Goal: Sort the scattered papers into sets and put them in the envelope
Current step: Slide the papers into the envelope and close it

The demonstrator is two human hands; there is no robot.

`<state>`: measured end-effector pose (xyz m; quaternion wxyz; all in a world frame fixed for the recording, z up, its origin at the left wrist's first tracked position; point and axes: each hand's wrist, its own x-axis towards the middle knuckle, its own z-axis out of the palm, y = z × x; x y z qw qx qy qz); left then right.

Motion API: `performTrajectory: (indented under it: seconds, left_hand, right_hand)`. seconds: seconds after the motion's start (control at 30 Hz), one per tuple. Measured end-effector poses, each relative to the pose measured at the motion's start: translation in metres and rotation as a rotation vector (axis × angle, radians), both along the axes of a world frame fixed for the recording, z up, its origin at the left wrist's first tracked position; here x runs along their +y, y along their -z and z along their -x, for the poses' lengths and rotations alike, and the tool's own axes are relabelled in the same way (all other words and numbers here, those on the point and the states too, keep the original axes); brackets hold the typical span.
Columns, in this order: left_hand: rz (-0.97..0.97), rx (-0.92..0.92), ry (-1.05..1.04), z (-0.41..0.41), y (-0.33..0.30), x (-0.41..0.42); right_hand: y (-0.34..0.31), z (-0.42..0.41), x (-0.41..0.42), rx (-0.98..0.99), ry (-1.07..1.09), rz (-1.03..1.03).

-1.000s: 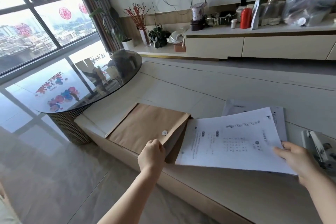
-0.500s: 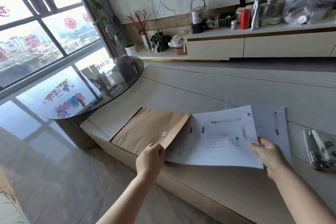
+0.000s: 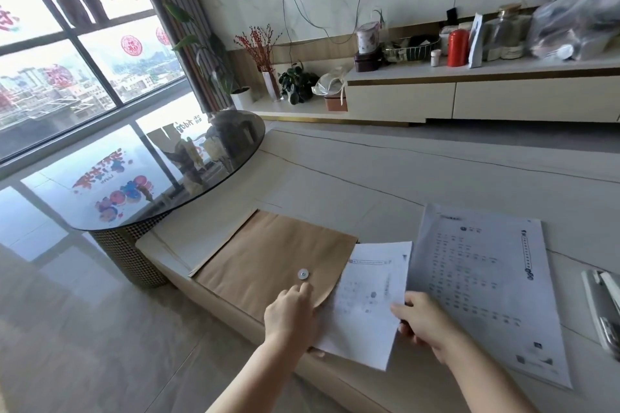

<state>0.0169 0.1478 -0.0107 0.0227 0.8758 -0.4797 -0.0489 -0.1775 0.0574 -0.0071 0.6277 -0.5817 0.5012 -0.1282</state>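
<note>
Lying at the left of the work area, the round glass side table (image 3: 141,178) abuts the end of the long pale coffee table (image 3: 385,178), well apart from the hands. Next to the right, the brown kraft envelope (image 3: 268,255) lies flat near the table's front edge, its long axis running left to right and its open mouth facing right; a metal button clasp (image 3: 303,274) sits near that mouth. The left hand (image 3: 292,315) rests at the envelope's near right corner, fingers curled over the top layer at the mouth, apparently holding it down or open; whether the thumb is tucked beneath cannot be told. The set of printed papers (image 3: 369,295) is partly inside the envelope, its left part hidden under the brown paper and its right part out on the table. The right hand (image 3: 422,322) pinches that set at its right edge, fingers closed on the sheets, so the envelope lies directly to the left of those fingers, along the line of the sheets' travel. The right hand is the nearer to the free edge and seems best placed to push leftward. Just right of it a second set of printed sheets (image 3: 486,278) lies flat and untouched, beside the path and not in it. At the far right edge a stapler (image 3: 604,308) rests on the table. Nothing appears to block the slide except the envelope mouth itself, where corners might catch.
</note>
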Motion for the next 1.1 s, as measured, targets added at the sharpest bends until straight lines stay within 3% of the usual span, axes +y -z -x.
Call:
performTrajectory:
  seconds: [0.17, 0.33, 0.5, 0.67, 0.77, 0.93, 1.0, 1.1]
  left_hand:
    - [0.12, 0.037, 0.023, -0.013, 0.009, -0.017]
    - [0.26, 0.134, 0.011, -0.022, 0.01, -0.017]
    - [0.285, 0.161, 0.013, -0.028, 0.004, -0.017]
    - [0.292, 0.2, -0.012, -0.031, -0.002, -0.009]
    - [0.258, 0.235, -0.041, -0.034, 0.0, -0.004]
    - [0.213, 0.282, -0.006, -0.021, 0.002, -0.008]
    - [0.229, 0.383, 0.003, -0.007, 0.0, -0.015]
    - [0.278, 0.627, 0.036, 0.025, -0.003, -0.034]
  right_hand:
    - [0.009, -0.002, -0.015, -0.008, 0.097, 0.006]
    - [0.015, -0.034, -0.011, -0.182, 0.072, -0.145]
    - [0.021, -0.086, 0.008, -0.356, 0.265, -0.247]
    - [0.023, -0.113, 0.022, -0.36, 0.13, -0.355]
    - [0.018, -0.097, 0.014, -0.284, 0.152, -0.238]
    - [0.01, -0.029, -0.018, -0.007, 0.292, 0.145]
    - [0.006, 0.005, -0.029, 0.172, 0.293, 0.326]
    - [0.0, 0.057, -0.038, 0.374, 0.317, 0.436]
